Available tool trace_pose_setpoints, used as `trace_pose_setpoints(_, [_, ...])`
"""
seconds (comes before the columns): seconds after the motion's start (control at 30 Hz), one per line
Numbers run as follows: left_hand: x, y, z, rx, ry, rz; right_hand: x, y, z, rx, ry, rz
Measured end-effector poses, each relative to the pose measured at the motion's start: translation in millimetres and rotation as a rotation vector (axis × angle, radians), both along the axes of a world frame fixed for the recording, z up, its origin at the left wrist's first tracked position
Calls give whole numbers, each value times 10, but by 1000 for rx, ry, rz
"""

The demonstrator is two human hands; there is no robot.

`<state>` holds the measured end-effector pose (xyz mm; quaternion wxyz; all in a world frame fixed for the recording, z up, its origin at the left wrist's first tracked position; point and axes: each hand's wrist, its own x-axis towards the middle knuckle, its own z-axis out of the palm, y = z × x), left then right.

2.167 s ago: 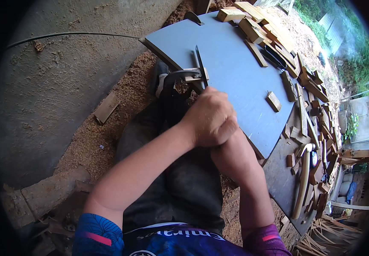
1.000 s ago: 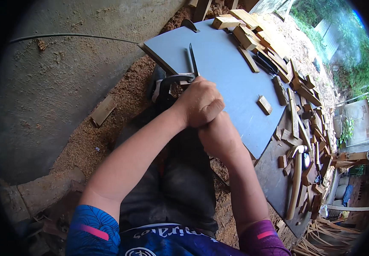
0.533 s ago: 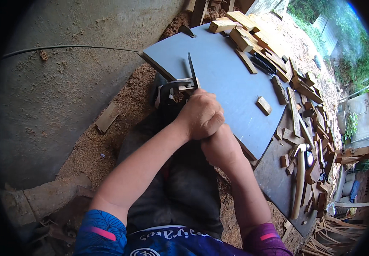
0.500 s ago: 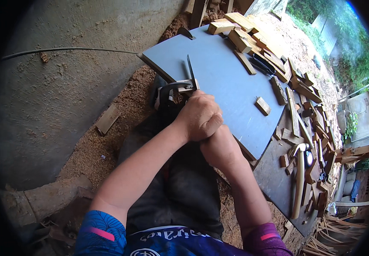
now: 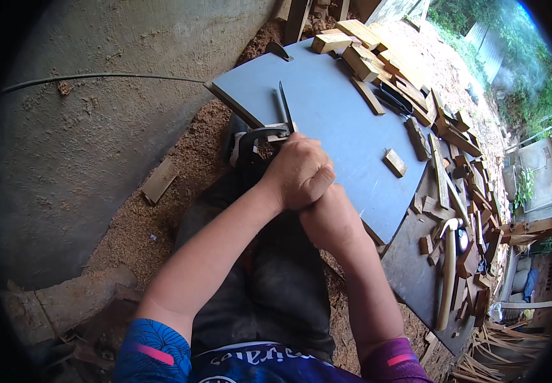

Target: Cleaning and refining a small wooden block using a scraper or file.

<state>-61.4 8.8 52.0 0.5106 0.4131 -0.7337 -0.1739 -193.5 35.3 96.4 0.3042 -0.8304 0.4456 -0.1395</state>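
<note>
Left hand [image 5: 301, 171] and right hand [image 5: 325, 213] have together come nearer to the small wooden piece [image 5: 278, 137] than they were about two seconds ago. That piece sits at the near edge of the grey tabletop [image 5: 339, 115], between its left corner and the knuckles, with a dark clamp [image 5: 253, 134] arching onto it. Long, thin and flat, the dark tool [image 5: 285, 102] crosses the piece's right-hand end and points away over the tabletop, its shadow falling just to the left. The left hand is folded tightly around the tool's near end; the right hand presses up against it from behind, fingers tucked out of sight, so I cannot tell what they grip.

Toward the tabletop's right corner lies a loose wooden block [image 5: 395, 163], well apart from the hands. Stacked wooden blocks [image 5: 360, 62] crowd the far right edge, and a dark rounded plate [image 5: 280, 51] stands at the far left one. Beside the right corner, a lower dark board [image 5: 410, 262] carries a hammer [image 5: 446, 277] with a pale handle, and wood offcuts [image 5: 469, 263] are heaped beyond it. Left of the near edge, a flat wooden slat [image 5: 160, 180] lies on sawdust [image 5: 137, 233] beside a rough grey wall [image 5: 129, 45].
</note>
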Motion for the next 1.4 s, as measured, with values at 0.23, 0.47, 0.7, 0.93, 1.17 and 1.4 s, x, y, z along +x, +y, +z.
trace_pose_setpoints(0.23, [-341, 276, -5, -20, 53, -21, -266, 332, 97, 9, -30, -6])
trace_pose_setpoints(0.47, [48, -67, -19, 25, 25, 6, 82, -57, 80, 156, 76, -68])
trace_pose_setpoints(0.7, [-300, 173, -113, -60, 50, -2, -193, 262, -41, -16, -37, -26])
trace_pose_setpoints(0.93, [58, -93, -45, 8, 87, 10, 115, -55, 37, 57, 21, -70])
trace_pose_setpoints(1.17, [-270, 221, -115, -71, 102, -21, -146, 258, -60, -73, 8, -23])
trace_pose_setpoints(1.4, [24, -89, -78, -36, 87, 11, 62, -87, -48, -89, -7, 36])
